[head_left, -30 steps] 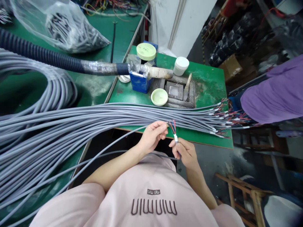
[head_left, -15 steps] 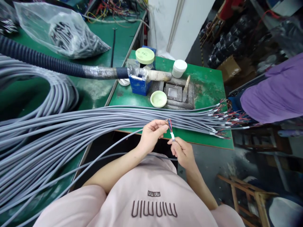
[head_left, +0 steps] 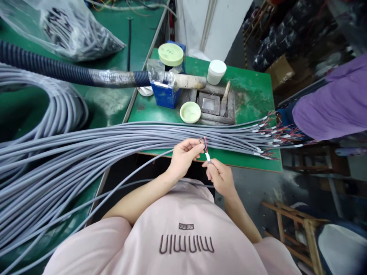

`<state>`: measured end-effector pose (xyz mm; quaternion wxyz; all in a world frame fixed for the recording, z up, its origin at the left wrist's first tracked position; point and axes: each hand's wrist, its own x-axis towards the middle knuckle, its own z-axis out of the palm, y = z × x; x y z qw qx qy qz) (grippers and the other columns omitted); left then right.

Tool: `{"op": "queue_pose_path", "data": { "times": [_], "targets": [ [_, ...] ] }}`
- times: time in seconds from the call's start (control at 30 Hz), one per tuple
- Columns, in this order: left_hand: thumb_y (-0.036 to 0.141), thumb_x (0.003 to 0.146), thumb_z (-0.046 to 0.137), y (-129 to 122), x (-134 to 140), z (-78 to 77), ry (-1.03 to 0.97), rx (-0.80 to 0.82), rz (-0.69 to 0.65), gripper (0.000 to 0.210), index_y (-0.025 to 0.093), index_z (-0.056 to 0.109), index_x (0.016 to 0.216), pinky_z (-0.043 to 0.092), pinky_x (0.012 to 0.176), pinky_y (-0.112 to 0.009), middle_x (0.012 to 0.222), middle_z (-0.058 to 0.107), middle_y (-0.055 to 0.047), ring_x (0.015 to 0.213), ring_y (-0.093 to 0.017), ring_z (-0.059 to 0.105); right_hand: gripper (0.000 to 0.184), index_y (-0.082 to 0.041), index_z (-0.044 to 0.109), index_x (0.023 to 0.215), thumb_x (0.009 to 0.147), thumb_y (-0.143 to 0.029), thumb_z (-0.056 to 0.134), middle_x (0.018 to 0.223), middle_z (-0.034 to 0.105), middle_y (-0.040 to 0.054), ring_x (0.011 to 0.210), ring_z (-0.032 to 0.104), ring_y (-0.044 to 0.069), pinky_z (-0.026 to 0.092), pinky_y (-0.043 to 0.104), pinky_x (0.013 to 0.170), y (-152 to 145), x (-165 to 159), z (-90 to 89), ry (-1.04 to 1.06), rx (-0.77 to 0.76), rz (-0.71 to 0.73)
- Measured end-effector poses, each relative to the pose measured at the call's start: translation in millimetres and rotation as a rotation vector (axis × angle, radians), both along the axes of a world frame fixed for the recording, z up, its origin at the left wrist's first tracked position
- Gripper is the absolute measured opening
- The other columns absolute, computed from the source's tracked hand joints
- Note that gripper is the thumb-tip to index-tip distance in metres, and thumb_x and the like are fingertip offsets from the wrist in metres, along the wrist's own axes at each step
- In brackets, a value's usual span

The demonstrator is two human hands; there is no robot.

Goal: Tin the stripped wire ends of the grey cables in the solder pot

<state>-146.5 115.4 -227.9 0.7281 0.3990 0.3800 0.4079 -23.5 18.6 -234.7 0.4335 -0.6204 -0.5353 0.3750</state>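
Between my right thumb and fingers, my right hand (head_left: pixel 220 175) grips the end of a grey cable just below its white sleeve (head_left: pixel 208 156). Thin red, blue and dark wires (head_left: pixel 205 144) fan upward out of that sleeve. My left hand (head_left: pixel 185 156) pinches some of these wires near their tips, thumb against fingers. Just beyond my hands lies a thick bundle of grey cables (head_left: pixel 137 133), running left to right across the bench. Their stripped ends (head_left: pixel 275 133) show white sleeves and coloured wires at the right.
A solder pot (head_left: pixel 210 103) sits behind the bundle, with a wooden-handled scraper (head_left: pixel 225 97) on it. Around it are a pale green dish (head_left: pixel 190 112), a white tub (head_left: pixel 216 71), a blue box (head_left: pixel 164 95) and a ribbed hose (head_left: pixel 71 70). A person's purple sleeve (head_left: pixel 329 99) is at right.
The view has shifted slightly, so the bench items appear higher in the picture. Both hands keep their hold, and the left fingers have moved a little on the wires.
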Motion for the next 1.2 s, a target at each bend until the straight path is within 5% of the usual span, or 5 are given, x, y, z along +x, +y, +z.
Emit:
{"op": "queue_pose_path", "data": {
  "times": [0.93, 1.07, 1.2],
  "targets": [
    [0.039, 0.061, 0.082, 7, 10, 7.6, 0.088, 0.016, -0.155, 0.032, 0.015, 0.062, 0.064, 0.037, 0.048, -0.018, 0.06, 0.063, 0.0, 0.049, -0.006, 0.048, 0.029, -0.019, 0.062, 0.089, 0.097, -0.037, 0.041, 0.054, 0.05, -0.0045, 0.047, 0.047, 0.009, 0.038, 0.022, 0.052, -10, 6, -1.5, -0.019, 0.031, -0.036],
    [0.035, 0.069, 0.077, -5, 8, 3.0, 0.168, 0.353, -0.018, 0.017, 0.019, 0.07, 0.069, 0.044, 0.062, -0.025, 0.066, 0.066, -0.002, 0.059, -0.011, 0.053, 0.032, -0.018, 0.06, 0.086, 0.094, -0.046, 0.045, 0.049, 0.049, -0.0057, 0.039, 0.04, 0.008, 0.033, 0.022, 0.042, -8, 8, -7.4, 0.283, -0.052, -0.102],
    [0.03, 0.073, 0.076, -13, 6, 0.0, 0.251, 0.708, -0.067, 0.005, 0.025, 0.076, 0.074, 0.043, 0.067, -0.028, 0.061, 0.063, -0.002, 0.059, -0.012, 0.051, 0.042, -0.018, 0.055, 0.078, 0.089, -0.058, 0.051, 0.043, 0.046, -0.0064, 0.032, 0.033, 0.008, 0.028, 0.023, 0.037, -3, 11, -12.6, 0.667, -0.09, -0.067]
  ]
}}
